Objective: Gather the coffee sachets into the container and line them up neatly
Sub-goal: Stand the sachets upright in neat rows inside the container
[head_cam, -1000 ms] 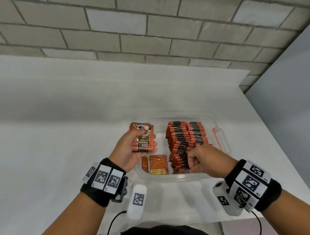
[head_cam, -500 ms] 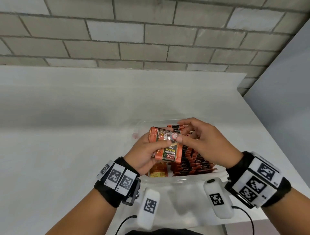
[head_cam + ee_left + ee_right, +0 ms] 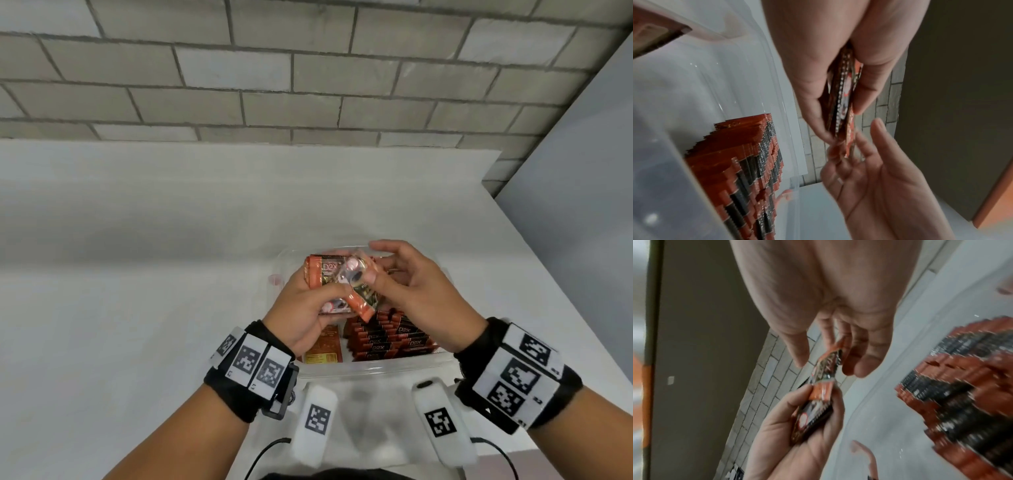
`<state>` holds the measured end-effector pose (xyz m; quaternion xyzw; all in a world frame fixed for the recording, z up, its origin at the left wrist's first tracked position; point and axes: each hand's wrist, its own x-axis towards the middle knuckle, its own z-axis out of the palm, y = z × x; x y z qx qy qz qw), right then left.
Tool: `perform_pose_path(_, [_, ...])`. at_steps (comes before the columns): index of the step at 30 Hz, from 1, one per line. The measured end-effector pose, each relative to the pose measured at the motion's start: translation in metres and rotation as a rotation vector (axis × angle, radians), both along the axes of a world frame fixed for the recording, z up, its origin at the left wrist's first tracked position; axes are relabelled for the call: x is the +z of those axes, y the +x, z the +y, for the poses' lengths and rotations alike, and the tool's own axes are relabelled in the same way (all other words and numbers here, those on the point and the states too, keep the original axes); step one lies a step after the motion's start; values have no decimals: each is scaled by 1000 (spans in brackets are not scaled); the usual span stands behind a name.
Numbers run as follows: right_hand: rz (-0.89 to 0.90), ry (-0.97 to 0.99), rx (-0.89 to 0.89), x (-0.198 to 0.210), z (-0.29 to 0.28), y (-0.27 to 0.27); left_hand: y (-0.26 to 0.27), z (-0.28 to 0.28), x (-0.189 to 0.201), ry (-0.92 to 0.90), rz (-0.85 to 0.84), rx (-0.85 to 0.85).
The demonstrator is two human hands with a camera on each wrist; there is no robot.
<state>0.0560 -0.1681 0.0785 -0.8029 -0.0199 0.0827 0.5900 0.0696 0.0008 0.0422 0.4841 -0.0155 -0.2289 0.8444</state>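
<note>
Glossy orange sachets (image 3: 327, 284) fanned in left hand (image 3: 301, 315); right hand (image 3: 411, 291) pinches one.

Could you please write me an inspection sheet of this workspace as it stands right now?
Surface: white table, bare where visible.
Job's things: clear container on the table holds overlapping rows of sachets and one flat sachet; held sachets above it.
Clutter: nothing seen.
Grippers: left hand grips the held sachets; right hand pinches one sachet from that bundle.
Cables: black cables lead from the wrist cameras.
Surroundings: grey block wall behind; plain panel at the right.
</note>
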Motion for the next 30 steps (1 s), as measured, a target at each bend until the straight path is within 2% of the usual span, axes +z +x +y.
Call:
perform_pose_path(3, [120, 163, -49, -5, -2, -6, 0, 2, 0, -36, -21, 33])
perform_pose_path(7, [99, 283, -104, -3, -10, -6, 0, 7, -5, 9, -35, -28])
perform_pose_path(9, [86, 302, -140, 4, -18, -6, 0, 14, -7, 2, -19, 8])
perform_pose_path(10, [73, 252, -139, 8, -22, -6, 1, 19, -8, -5, -1, 47])
perform_pose_path(12, [32, 3, -57, 10, -33, -9, 3, 29, -12, -33, 41, 127])
perform_pose_path(15, [11, -485, 211, 1, -43, -14, 3, 40, -20, -60, 83, 177])
perform_pose_path(16, [16, -559, 280, -3, -43, -15, 3, 41, -21, -58, 89, 181])
perform_pose_path(20, [109, -479, 382, -15, -30, -19, 2, 39, -23, -32, 82, 179])
perform_pose_path(25, [-74, -703, 399, -36, -28, -20, 2, 38, -24, -4, 81, 190])
perform_pose_path(30, [-195, -826, 377, -40, -27, -22, 3, 38, -25, 13, 90, 189])
